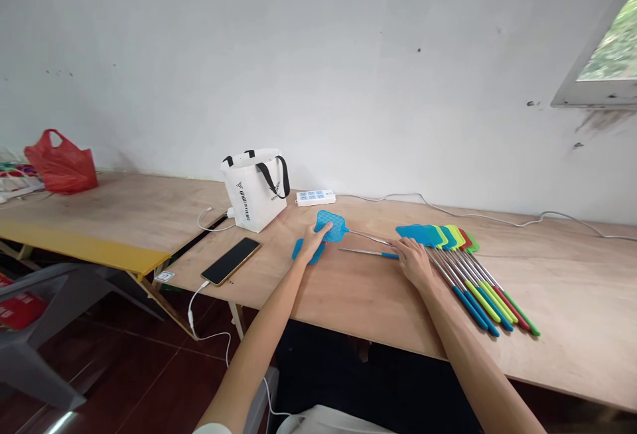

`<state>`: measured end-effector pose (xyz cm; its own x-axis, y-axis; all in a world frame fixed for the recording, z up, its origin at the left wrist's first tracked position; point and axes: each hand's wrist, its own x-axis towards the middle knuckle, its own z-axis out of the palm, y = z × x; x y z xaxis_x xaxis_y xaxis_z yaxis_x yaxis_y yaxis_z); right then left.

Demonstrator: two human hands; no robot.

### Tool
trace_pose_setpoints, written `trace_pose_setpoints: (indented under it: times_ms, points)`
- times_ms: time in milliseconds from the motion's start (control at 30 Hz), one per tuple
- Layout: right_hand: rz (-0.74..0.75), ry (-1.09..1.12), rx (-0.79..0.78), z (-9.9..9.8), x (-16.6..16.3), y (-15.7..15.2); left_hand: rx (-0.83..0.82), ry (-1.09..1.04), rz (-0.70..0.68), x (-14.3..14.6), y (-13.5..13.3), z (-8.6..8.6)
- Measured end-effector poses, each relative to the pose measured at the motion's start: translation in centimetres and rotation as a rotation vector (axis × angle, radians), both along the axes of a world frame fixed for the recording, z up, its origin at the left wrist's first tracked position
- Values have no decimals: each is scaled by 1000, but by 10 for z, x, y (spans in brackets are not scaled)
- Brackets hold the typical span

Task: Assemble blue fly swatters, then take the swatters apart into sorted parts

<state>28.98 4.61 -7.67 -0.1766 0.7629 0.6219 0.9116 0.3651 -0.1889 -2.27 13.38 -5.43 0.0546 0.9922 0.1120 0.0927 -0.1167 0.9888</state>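
Note:
My left hand (311, 240) pinches the mesh head of a blue fly swatter (334, 225), thumb on top. The swatter's metal shaft runs right to my right hand (414, 261), whose fingers are closed around it; the far end is hidden there. Below my left hand lies a separate blue swatter head (315, 256), partly covered by the hand. A loose metal rod with a blue grip (368, 252) rests on the table, its right end by my right fingers. Right of that hand, several fly swatters (460, 268) in blue, yellow-green, red and green lie fanned side by side, handles toward me.
A white bag with black handles (256, 188) and a white power strip (316, 198) stand near the wall. A charging phone (231, 261) lies at left. A cable (478, 217) runs along the back. Farther left are a red plastic bag (62, 165) and a grey chair (44, 328).

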Motion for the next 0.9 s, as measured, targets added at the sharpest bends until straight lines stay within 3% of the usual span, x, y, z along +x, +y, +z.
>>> trace_pose_setpoints:
  times_ms: [367, 567, 700, 900]
  points:
    - [24, 19, 23, 2, -2, -3, 154, 71, -71, 2, -10, 1]
    - [95, -13, 9, 7, -20, -8, 255, 258, -189, 10, -25, 5]
    - [101, -39, 6, 8, -25, -10, 370, 465, -187, 11, -28, 8]
    - [88, -93, -8, 14, -27, -16, 370, 521, -144, 12, -30, 7]
